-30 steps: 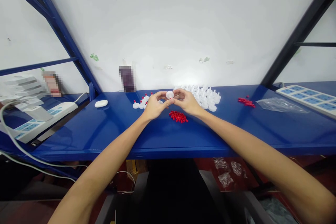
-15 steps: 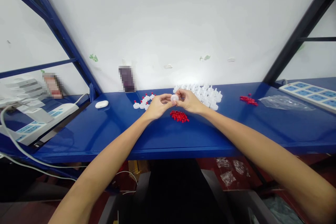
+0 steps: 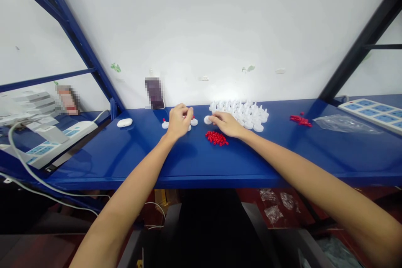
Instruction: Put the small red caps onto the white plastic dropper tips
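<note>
My right hand [image 3: 228,124] pinches a round white plastic piece [image 3: 207,120] by its edge, thumb and fingers closed at its right side. My left hand [image 3: 179,119] is over a small group of white pieces with red tips [image 3: 165,124], its fingers curled inward. Whatever is between those fingers, if anything, is hidden. One tipped white piece [image 3: 194,122] shows just right of that hand. A heap of small red caps [image 3: 216,138] lies in front of both hands. Behind my right hand, many white spouted pieces [image 3: 240,113] stand crowded together.
On the blue table [image 3: 125,155] a white earbud case [image 3: 124,122] lies to the left. Further right are more red pieces [image 3: 300,120] and a clear plastic bag [image 3: 345,124]. Power strips [image 3: 373,111] sit at both ends. A phone [image 3: 154,93] leans on the wall.
My hands have come apart; they were together around a white piece. The left moved left to the red-tipped pieces. The right stays near the middle, now at a white piece by itself.
</note>
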`<action>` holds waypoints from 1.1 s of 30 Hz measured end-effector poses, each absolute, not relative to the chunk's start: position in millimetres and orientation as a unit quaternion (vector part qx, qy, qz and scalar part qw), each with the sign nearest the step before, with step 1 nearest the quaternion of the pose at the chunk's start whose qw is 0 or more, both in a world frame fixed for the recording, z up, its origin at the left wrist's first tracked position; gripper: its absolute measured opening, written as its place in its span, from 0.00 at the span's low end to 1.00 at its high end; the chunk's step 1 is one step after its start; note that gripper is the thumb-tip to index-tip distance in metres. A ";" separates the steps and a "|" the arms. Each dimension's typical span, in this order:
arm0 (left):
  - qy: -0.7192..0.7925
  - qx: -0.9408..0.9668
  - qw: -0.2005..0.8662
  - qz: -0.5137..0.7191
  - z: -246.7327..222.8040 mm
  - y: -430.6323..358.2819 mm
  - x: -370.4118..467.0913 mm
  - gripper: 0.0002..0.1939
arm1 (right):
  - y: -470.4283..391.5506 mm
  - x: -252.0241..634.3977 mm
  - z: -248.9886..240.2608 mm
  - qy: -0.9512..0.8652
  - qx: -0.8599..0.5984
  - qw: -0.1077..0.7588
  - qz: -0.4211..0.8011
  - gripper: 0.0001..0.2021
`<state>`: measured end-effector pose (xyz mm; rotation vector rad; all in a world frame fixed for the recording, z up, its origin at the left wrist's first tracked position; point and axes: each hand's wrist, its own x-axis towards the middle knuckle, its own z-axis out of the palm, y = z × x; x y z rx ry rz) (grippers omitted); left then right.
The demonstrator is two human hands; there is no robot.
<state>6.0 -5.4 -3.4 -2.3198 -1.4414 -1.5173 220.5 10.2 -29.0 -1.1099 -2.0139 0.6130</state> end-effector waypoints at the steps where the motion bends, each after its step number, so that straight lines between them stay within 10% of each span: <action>1: -0.476 -0.732 0.029 -0.488 -2.2 -4.2 1.5 0.22 | 11.2 221.0 -30.0 -0.795 -0.448 0.350 0.211 0.20; 17: -0.384 -0.850 -0.014 -0.362 -16.7 -8.7 15.9 0.17 | 10.6 218.6 -29.1 -0.850 -0.420 0.283 0.147 0.21; 33: -0.423 -0.878 -0.011 -0.225 -21.9 -6.6 15.9 0.17 | 30.2 268.4 -8.6 -0.713 -0.575 0.402 -0.008 0.16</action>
